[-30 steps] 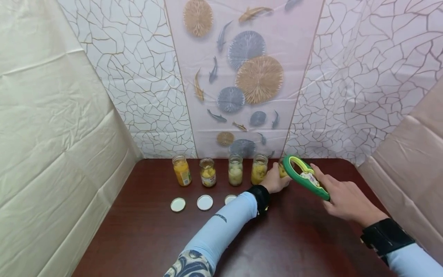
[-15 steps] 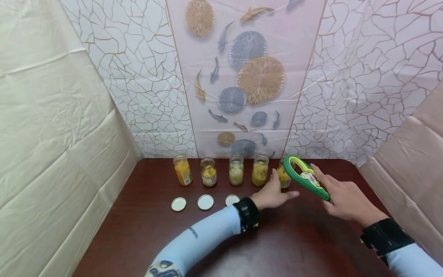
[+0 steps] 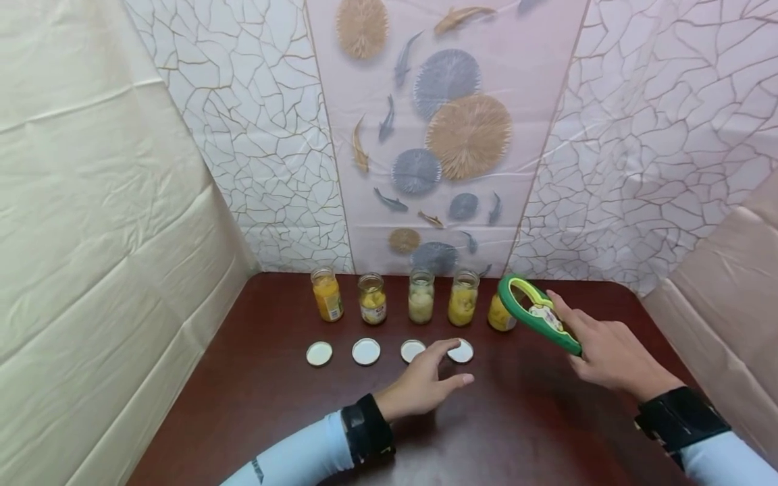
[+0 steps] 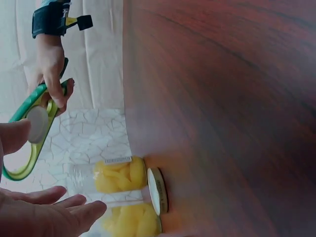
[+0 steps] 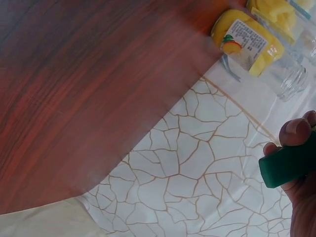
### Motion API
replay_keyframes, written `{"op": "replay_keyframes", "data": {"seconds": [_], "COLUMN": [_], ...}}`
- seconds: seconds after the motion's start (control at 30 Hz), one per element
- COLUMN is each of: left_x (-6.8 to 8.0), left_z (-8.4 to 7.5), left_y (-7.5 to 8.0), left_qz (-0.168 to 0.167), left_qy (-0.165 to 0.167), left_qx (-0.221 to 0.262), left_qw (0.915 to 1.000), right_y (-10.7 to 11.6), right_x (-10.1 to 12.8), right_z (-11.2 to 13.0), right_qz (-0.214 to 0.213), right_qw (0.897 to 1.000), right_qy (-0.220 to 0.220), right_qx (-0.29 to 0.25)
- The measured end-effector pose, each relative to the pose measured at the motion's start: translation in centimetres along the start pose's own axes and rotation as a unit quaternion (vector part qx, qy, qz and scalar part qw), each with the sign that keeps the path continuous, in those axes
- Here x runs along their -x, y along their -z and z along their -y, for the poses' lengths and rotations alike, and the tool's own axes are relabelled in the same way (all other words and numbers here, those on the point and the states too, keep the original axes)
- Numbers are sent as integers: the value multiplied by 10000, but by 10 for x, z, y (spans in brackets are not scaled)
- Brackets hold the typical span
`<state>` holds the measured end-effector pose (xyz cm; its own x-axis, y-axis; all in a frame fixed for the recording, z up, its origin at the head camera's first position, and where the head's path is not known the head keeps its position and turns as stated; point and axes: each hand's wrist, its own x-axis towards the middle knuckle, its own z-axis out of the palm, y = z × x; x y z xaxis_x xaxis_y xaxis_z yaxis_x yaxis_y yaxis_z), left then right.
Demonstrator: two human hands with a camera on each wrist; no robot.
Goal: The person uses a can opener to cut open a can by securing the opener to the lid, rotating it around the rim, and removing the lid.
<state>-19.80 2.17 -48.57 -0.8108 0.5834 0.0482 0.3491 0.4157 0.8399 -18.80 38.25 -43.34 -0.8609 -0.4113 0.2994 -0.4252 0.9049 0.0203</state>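
Observation:
My right hand (image 3: 614, 354) grips a green jar opener (image 3: 550, 336) raised over the right side of the table. Inside the opener's loop sits a round lid (image 3: 543, 314) with a printed top; its pale underside faces the left wrist view. Behind the opener stands the rightmost jar (image 3: 501, 317) of yellow fruit, its mouth partly hidden. My left hand (image 3: 419, 385) hovers with fingers spread and holds nothing, just in front of two lids, one (image 3: 412, 350) partly overlapped by it and another (image 3: 462, 351) near its fingertips.
Lidless jars stand in a row at the back: orange fruit (image 3: 328, 297), yellow pieces (image 3: 373, 300), pale fruit (image 3: 421, 298) and yellow fruit (image 3: 463, 300). Two more lids (image 3: 319, 354) (image 3: 366, 352) lie white side up at left. A patterned cloth (image 3: 292, 169) hangs behind the table.
My left hand has let go of the rightmost jar and drawn back toward me and to the left, uncovering another lid. The right hand with the jar opener has barely moved.

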Motion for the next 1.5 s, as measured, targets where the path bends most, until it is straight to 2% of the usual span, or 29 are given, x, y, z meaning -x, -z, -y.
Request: {"op": "replay_keyframes", "data": {"seconds": [0.17, 0.27, 0.33, 0.4, 0.43, 0.47, 0.57, 0.63, 0.7, 0.8, 0.9, 0.97, 1.1, 1.2, 1.23, 1.33, 1.5], "left_x": [0, -6, -12, -19, -23, -26, -37, -42, -46, -48, -48, -47, -48, -50, -50, -52, -50], "left_z": [-1, -5, -9, -14, -17, -20, -28, -34, -38, -42, -45, -45, -45, -43, -42, -35, -24], "left_y": [2, 1, 0, -2, -3, -4, -8, -10, -11, -13, -13, -13, -13, -14, -15, -18, -19], "left_qz": [-123, -105, 19, 212, 350, 464, 758, 956, 1133, 1433, 1595, 1631, 1686, 1637, 1598, 1391, 1000], "left_qy": [28, 60, 49, 66, 95, 96, 231, 215, 129, -89, -127, -88, -88, -143, -167, -167, -83], "left_qx": [282, 961, 1708, 2571, 3002, 3405, 4514, 5042, 5427, 5745, 5856, 5907, 5930, 5900, 5860, 5634, 4959], "left_qw": [9995, 9953, 9853, 9661, 9532, 9390, 8888, 8580, 8321, 8058, 7947, 7902, 7873, 7905, 7942, 8142, 8626], "right_y": [0, 1, 1, 1, 1, 1, 1, 3, 5, 7, 7, 6, 3, 3, 3, 6, 10], "right_x": [-3, -7, -9, -12, -13, -14, -18, -21, -24, -26, -26, -25, -24, -24, -24, -25, -23], "right_z": [4, 9, 14, 19, 23, 27, 39, 48, 55, 62, 66, 66, 66, 67, 68, 67, 48], "right_qz": [28, -2, -85, -225, -283, -355, -534, -602, -634, -593, -539, -531, -572, -614, -628, -679, -839], "right_qw": [10000, 9999, 9997, 9991, 9986, 9978, 9949, 9930, 9915, 9910, 9915, 9919, 9920, 9921, 9920, 9917, 9918], "right_qy": [51, 125, 215, 366, 450, 555, 848, 1012, 1134, 1202, 1182, 1154, 1121, 1093, 1088, 1053, 786], "right_qx": [-43, -31, 7, 46, 52, 68, 89, 67, 60, 31, 35, 22, -11, 22, 77, 294, 559]}}
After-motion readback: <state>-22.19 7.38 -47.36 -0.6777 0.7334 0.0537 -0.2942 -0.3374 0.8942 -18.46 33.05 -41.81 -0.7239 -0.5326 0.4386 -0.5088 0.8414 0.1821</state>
